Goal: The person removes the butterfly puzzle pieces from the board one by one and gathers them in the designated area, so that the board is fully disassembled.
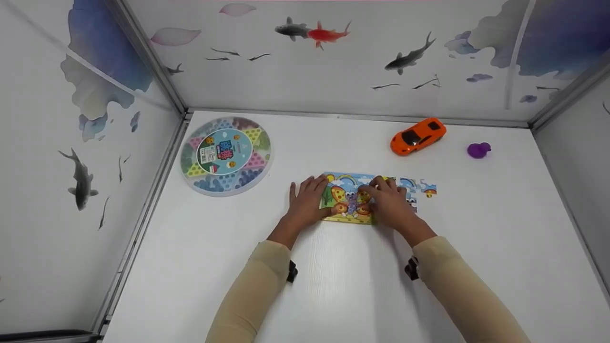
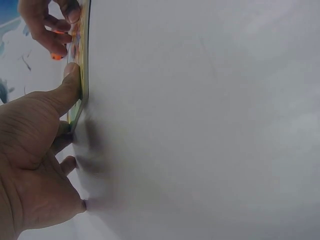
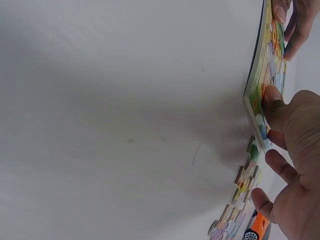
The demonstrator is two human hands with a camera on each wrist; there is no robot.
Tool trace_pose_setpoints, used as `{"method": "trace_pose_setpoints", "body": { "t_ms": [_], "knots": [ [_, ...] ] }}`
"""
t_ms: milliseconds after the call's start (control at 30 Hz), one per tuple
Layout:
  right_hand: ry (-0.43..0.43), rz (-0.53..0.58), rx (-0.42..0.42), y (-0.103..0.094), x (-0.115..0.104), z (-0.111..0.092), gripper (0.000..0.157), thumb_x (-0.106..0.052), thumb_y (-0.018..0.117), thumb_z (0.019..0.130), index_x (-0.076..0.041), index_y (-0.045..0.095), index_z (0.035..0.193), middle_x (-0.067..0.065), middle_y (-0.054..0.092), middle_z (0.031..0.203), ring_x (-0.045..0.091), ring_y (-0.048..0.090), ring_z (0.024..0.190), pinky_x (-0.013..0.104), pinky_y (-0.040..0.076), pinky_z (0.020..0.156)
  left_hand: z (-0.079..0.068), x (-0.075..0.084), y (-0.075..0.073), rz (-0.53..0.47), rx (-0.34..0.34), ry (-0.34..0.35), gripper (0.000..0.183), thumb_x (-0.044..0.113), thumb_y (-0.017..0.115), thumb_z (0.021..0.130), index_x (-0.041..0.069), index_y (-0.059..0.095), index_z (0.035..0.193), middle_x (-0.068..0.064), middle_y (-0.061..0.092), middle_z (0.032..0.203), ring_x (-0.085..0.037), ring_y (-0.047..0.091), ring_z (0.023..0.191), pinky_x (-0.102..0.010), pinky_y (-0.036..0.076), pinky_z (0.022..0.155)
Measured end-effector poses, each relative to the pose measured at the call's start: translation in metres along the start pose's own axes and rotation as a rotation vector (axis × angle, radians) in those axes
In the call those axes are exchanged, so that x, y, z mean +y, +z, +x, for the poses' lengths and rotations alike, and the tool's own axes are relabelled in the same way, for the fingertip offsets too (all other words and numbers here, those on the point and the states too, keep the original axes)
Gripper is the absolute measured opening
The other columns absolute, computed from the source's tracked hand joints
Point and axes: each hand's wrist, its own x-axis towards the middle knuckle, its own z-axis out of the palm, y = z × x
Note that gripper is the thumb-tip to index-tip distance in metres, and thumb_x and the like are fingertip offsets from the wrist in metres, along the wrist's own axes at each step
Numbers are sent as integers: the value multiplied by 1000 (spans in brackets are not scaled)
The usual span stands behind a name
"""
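Observation:
A jigsaw puzzle (image 1: 351, 200) with a butterfly picture lies in a thin board on the white table. My left hand (image 1: 307, 202) rests at its left side, fingers spread over the left edge. The left thumb (image 2: 71, 82) touches the front rim. Over the right part of the puzzle is my right hand (image 1: 391, 202), index finger bent down onto the butterfly's wing. In the right wrist view the right thumb (image 3: 272, 102) presses on the picture near the right edge. Whatever lies under those fingertips is hidden. Loose puzzle pieces (image 1: 427, 188) lie just right of the board.
At the back left sits a round Chinese checkers box (image 1: 259, 164). An orange toy car (image 1: 418, 136) stands behind the puzzle to the right, and a small purple duck (image 1: 478, 150) is farther right. Printed panels (image 1: 333, 76) wall the table's back and sides.

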Motion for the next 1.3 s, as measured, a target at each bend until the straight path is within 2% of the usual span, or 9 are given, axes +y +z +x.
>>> {"method": "trace_pose_setpoints", "body": {
  "t_ms": [533, 633, 867, 1300],
  "knots": [
    [73, 26, -122, -10, -8, 9, 57, -3, 72, 104, -31, 65, 153, 15, 49, 153, 46, 39, 142, 84, 28, 120, -1, 0, 0, -11, -1, -6, 91, 52, 76, 103, 20, 33, 176, 1, 27, 185, -29, 18, 173, -72, 4, 137],
    [79, 18, -130, -11, -10, 10, 58, -1, 71, 103, -31, 66, 152, 15, 48, 153, 46, 39, 141, 84, 28, 120, 0, 0, 1, -7, -2, -8, 91, 53, 76, 103, 20, 33, 176, 2, 26, 185, -29, 18, 173, -72, 4, 137],
    [81, 3, -122, -10, -14, 13, 62, 3, 80, 93, -31, 70, 144, 16, 51, 148, 47, 40, 139, 86, 29, 119, 4, 0, 3, 30, 5, -24, 91, 53, 77, 102, 21, 34, 175, 2, 29, 184, -28, 20, 173, -71, 6, 138],
    [115, 31, -151, -11, -13, 15, 67, 6, 80, 91, -31, 67, 145, 16, 48, 151, 47, 38, 141, 87, 23, 122, 4, 1, 2, 16, -1, -32, 92, 53, 77, 102, 20, 33, 176, 1, 29, 184, -29, 19, 173, -70, 5, 138]
  ]
}}
